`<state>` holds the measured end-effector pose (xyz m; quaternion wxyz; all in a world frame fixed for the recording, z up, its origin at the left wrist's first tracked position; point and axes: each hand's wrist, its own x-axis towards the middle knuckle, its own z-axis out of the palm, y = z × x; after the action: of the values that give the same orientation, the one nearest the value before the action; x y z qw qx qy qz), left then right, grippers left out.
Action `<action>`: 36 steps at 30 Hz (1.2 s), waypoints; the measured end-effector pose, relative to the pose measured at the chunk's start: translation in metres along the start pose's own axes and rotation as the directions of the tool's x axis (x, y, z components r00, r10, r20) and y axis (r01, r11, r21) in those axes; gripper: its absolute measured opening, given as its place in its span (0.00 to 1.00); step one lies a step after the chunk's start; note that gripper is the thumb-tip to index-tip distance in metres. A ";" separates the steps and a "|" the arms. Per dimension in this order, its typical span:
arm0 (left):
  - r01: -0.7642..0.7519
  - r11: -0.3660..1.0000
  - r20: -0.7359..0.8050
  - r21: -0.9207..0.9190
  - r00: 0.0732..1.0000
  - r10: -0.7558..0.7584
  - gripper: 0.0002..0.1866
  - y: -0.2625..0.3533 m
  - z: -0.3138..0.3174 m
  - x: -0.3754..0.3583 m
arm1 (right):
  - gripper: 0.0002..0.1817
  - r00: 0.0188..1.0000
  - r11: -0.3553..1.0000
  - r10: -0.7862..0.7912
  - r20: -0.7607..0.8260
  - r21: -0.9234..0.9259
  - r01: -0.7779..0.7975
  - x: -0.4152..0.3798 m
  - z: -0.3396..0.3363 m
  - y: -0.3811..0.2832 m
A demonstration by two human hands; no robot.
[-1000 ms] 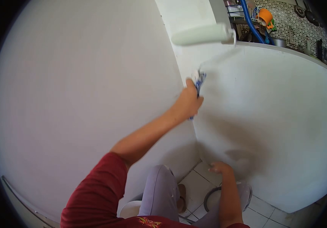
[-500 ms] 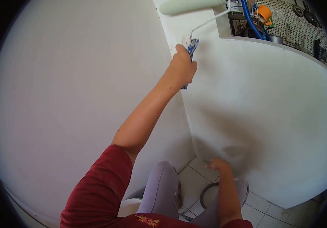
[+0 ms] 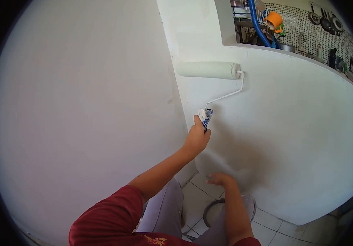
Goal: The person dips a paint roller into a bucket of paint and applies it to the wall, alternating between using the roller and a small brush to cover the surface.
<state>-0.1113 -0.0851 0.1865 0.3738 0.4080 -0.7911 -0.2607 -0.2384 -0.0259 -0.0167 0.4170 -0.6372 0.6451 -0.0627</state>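
Orange mug (image 3: 274, 20) near blue tube (image 3: 258, 26)

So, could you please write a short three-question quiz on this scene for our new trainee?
1. Which hand grips the paint roller?
2. True or false: the person's sleeves are dark red.
3. What colour is the cup seen above the low wall: (a) blue, (b) orange or (c) white?

Key:
1. The left hand.
2. True.
3. (b) orange.
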 end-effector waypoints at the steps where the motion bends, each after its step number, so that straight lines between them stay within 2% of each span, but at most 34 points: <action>1: 0.000 1.000 -0.002 -0.011 1.000 0.000 0.23 -0.001 0.002 0.000 | 0.42 1.000 1.000 0.009 -0.001 -0.007 -0.009 -0.001 -0.001 -0.001; 3: 0.006 1.000 -0.032 -0.010 0.999 -0.006 0.19 -0.004 0.007 0.001 | 0.37 1.000 0.999 -0.010 -0.010 -0.032 0.010 -0.001 -0.001 -0.002; 7: -0.026 0.999 -0.059 -0.029 0.998 0.024 0.22 -0.009 0.014 0.003 | 0.37 0.998 0.995 0.066 0.018 -0.076 -0.064 0.002 -0.002 -0.010; 9: -0.016 0.999 -0.100 -0.029 0.995 0.013 0.25 -0.015 0.020 0.002 | 0.36 0.987 0.992 0.115 0.114 0.038 -0.120 0.002 -0.004 -0.015; 10: -0.017 0.999 -0.085 -0.036 0.996 0.013 0.25 -0.017 0.023 0.001 | 0.36 0.985 0.990 0.127 0.114 0.048 -0.133 -0.001 -0.004 -0.018; 12: 0.016 0.996 -0.070 -0.090 0.997 -0.022 0.27 -0.030 0.035 -0.003 | 0.36 0.996 0.997 0.080 0.037 -0.021 -0.079 -0.003 -0.002 -0.018; 16: 0.019 0.990 -0.078 -0.143 0.996 -0.031 0.28 -0.070 0.064 -0.022 | 0.39 0.994 0.992 0.091 0.055 -0.092 -0.085 0.007 0.001 -0.021; 18: -0.078 0.962 -0.051 -0.263 0.996 0.067 0.28 -0.078 0.079 -0.035 | 0.36 0.995 0.973 0.090 0.045 -0.218 -0.078 0.007 0.004 -0.024; 19: -0.016 0.951 -0.031 -0.310 1.000 0.007 0.26 -0.067 0.079 -0.039 | 0.36 0.992 0.976 0.102 0.075 -0.201 -0.085 0.015 0.018 -0.011; 21: 0.049 0.943 0.014 -0.328 0.999 -0.047 0.25 -0.064 0.081 -0.039 | 0.33 0.997 0.985 -0.055 -0.046 -0.165 0.046 0.054 0.051 0.026; 23: 0.075 0.937 0.062 -0.340 0.996 -0.057 0.24 -0.059 0.080 -0.036 | 0.32 0.998 0.990 -0.048 -0.041 -0.134 0.043 0.079 0.075 0.038; 25: 0.082 0.924 0.038 -0.373 0.997 -0.073 0.22 -0.056 0.078 -0.033 | 0.30 0.998 0.993 -0.048 -0.044 -0.114 0.042 0.087 0.087 0.034; 28: 0.041 0.927 0.007 -0.374 0.999 -0.042 0.22 -0.054 0.079 -0.032 | 0.28 0.998 0.983 -0.056 -0.026 -0.176 0.051 0.091 0.112 0.018; 30: 0.058 0.922 0.019 -0.384 0.998 -0.055 0.22 -0.057 0.084 -0.031 | 0.26 0.928 0.923 -0.345 -0.140 -0.231 0.308 0.088 0.130 0.008; 31: 0.073 0.916 0.022 -0.394 0.997 -0.070 0.22 -0.057 0.085 -0.031 | 0.26 0.930 0.926 -0.340 -0.138 -0.222 0.305 0.074 0.129 -0.009; 33: 0.121 0.904 0.075 -0.410 0.992 -0.099 0.21 -0.054 0.081 -0.032 | 0.24 0.786 0.861 -0.506 -0.356 -0.146 0.488 0.033 0.105 -0.058; 35: 0.174 0.891 0.141 -0.420 0.982 -0.126 0.20 -0.051 0.079 -0.031 | 0.23 0.787 0.872 -0.474 -0.396 -0.084 0.482 0.043 0.120 -0.056; 36: 0.148 0.875 0.118 -0.461 0.987 -0.105 0.20 -0.050 0.077 -0.031 | 0.23 0.787 0.879 -0.447 -0.425 -0.049 0.474 0.055 0.131 -0.050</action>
<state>-0.1388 -0.0773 0.0938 0.4077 0.3444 -0.6922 -0.4858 -0.1101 -0.0245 -0.0954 0.2576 -0.7330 0.5429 -0.3187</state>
